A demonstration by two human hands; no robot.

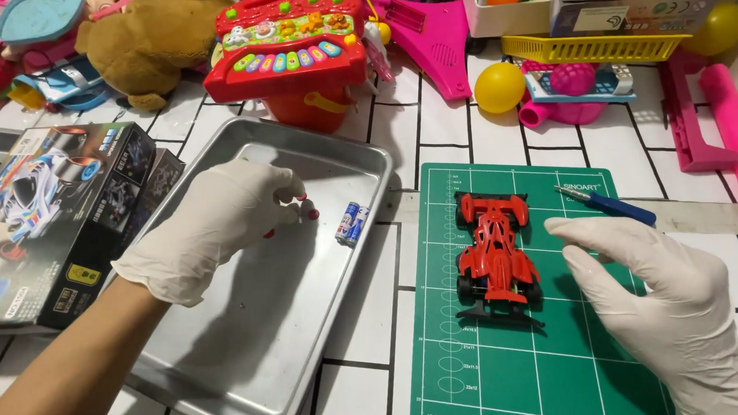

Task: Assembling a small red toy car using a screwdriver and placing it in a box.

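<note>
Tray, two batteries, left hand inside

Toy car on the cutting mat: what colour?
Red body with black wheels and chassis, resting on the green cutting mat; head view shows it best.

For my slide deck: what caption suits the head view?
Gloved left hand picks small red parts in a metal tray while the right hand rests beside a red toy car.
</note>
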